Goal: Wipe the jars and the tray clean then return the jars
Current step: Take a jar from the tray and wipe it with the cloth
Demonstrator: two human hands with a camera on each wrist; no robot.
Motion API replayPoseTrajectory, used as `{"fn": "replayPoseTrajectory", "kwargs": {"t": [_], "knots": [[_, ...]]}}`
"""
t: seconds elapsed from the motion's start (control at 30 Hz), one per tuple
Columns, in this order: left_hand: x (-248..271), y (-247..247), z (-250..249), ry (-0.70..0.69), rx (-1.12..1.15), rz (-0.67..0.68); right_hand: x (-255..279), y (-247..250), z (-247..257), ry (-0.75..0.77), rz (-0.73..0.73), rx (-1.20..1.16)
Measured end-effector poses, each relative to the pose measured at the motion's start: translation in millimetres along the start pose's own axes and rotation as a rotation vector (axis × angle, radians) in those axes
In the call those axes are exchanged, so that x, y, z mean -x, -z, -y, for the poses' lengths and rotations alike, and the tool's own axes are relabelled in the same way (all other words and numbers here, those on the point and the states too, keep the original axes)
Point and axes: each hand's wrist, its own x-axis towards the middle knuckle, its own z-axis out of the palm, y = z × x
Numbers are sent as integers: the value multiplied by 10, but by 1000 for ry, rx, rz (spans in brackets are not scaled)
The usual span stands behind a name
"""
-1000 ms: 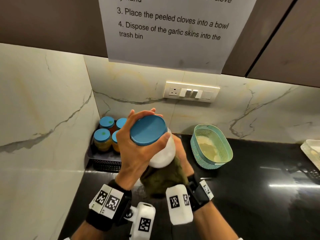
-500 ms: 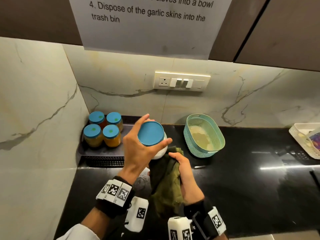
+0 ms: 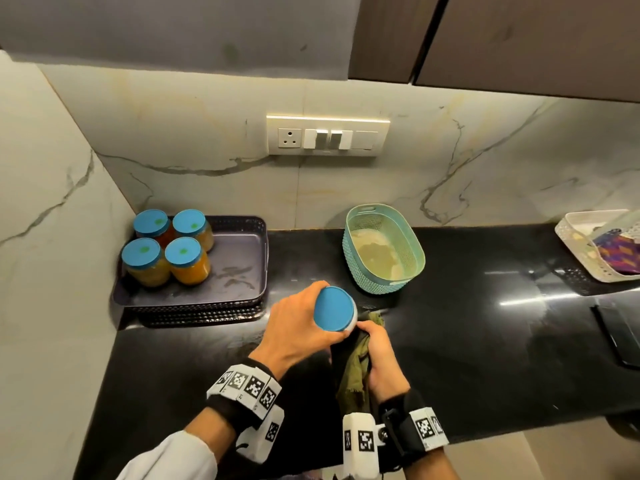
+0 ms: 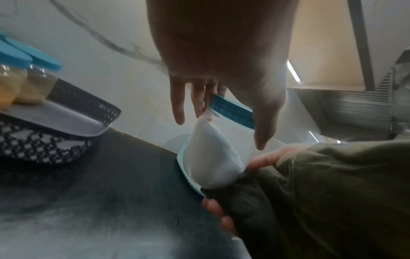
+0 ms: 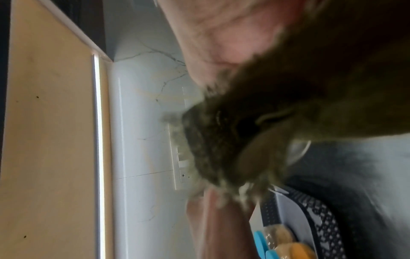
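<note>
Lowered from chest height since a second ago, the white jar (image 3: 341,315) is now held just above the desk (image 3: 485,341) by the left hand (image 3: 298,332), fingers (image 4: 177,105) curled under its blue lid, while the cloth (image 3: 353,372), gripped by the right hand (image 3: 381,362), is pressed against its right side, and the tray (image 3: 239,251) lies to the left, nearer the left hand.

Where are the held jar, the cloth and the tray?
held jar (image 3: 334,308): head view, blue lid.
cloth (image 3: 353,370): head view, hanging fold.
tray (image 3: 239,249): head view, bare floor.
</note>
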Motion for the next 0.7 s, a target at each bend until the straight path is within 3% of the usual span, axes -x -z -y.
{"fn": "replayPoseTrajectory", "kwargs": {"t": [0.17,0.47,0.7], "knots": [[-186,-359,-94,82,-34,-13,-142,309,202,37,-89,78],[-553,-847,25,160,-91,94,-354,867,630,89,-21,-57],[-707,-950,7,207,-91,29,-499,1060,615,53,-12,-99]]}}
